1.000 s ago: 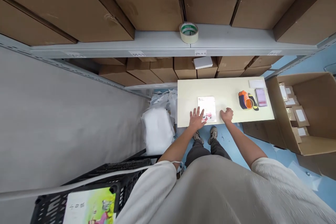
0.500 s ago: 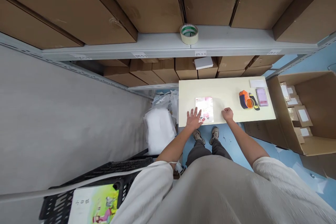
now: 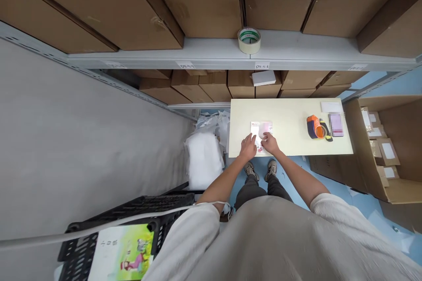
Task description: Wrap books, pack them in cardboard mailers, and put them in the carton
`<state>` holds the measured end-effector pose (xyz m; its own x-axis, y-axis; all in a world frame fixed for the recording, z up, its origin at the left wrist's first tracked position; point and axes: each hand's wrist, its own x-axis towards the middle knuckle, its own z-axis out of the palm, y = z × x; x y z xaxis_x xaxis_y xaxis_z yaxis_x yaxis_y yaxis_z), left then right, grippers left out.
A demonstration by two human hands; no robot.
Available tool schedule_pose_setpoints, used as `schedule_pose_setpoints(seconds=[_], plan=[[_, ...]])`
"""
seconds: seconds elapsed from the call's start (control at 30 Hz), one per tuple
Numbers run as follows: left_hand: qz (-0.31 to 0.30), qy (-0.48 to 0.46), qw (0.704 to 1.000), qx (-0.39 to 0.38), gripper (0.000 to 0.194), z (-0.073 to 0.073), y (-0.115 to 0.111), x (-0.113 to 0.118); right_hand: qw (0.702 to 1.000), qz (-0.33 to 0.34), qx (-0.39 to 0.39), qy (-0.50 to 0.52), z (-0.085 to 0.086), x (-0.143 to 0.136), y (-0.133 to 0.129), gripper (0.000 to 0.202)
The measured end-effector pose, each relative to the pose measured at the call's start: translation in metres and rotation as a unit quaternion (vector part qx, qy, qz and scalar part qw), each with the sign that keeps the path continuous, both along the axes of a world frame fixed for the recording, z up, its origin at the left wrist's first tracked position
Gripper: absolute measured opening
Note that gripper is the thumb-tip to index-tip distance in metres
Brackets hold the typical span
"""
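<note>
A thin white and pink booklet (image 3: 262,127) lies flat near the front edge of the cream table (image 3: 286,116). On its left side rests my left hand (image 3: 248,146), fingers spread a little and pressing down, holding nothing. My right hand (image 3: 270,143) is over the booklet's right part, its fingers pinched together near the middle of the cover. Whatever lies between those fingertips is too small to make out.
An orange and dark tape dispenser (image 3: 315,127) and a purple item (image 3: 336,124) are at the table's right. Beyond stands an open carton (image 3: 365,153) with small boxes. A tape roll (image 3: 249,41) sits on the shelf (image 3: 211,56). White packing sheets (image 3: 204,160) are left.
My right hand has moved left from the bare table onto the booklet. My left hand still rests at the booklet's left, its fingers less spread. The view has shifted slightly.
</note>
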<state>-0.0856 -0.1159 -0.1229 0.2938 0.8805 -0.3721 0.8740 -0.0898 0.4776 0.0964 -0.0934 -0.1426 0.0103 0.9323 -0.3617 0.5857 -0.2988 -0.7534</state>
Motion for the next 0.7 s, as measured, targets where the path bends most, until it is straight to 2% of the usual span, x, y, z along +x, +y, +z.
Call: schedule_pose_setpoints(seconds=[0.1, 0.23, 0.37, 0.43, 0.57, 0.7], plan=[[-0.005, -0.05, 0.998, 0.04, 0.075, 0.006, 0.001, 0.008, 0.999, -0.015, -0.021, 0.022, -0.003, 0.003, 0.001, 0.038], [-0.031, -0.06, 0.998, 0.005, 0.072, 0.008, 0.002, 0.017, 0.992, -0.052, -0.061, 0.092, -0.001, 0.018, 0.001, 0.035], [-0.019, -0.042, 0.999, -0.013, 0.06, 0.001, 0.0, 0.021, 0.994, -0.103, -0.035, -0.008, 0.0, 0.039, 0.003, 0.031], [-0.021, -0.057, 0.998, -0.013, 0.061, -0.004, -0.001, 0.02, 0.986, -0.147, -0.061, -0.049, -0.002, 0.044, 0.005, 0.03], [-0.044, -0.091, 0.995, -0.004, 0.066, -0.012, -0.001, 0.017, 0.972, -0.192, -0.133, -0.024, -0.008, 0.04, 0.01, 0.021], [-0.046, -0.089, 0.995, 0.009, 0.063, -0.014, -0.002, 0.015, 0.974, -0.176, -0.139, 0.036, -0.008, 0.033, 0.017, 0.019]])
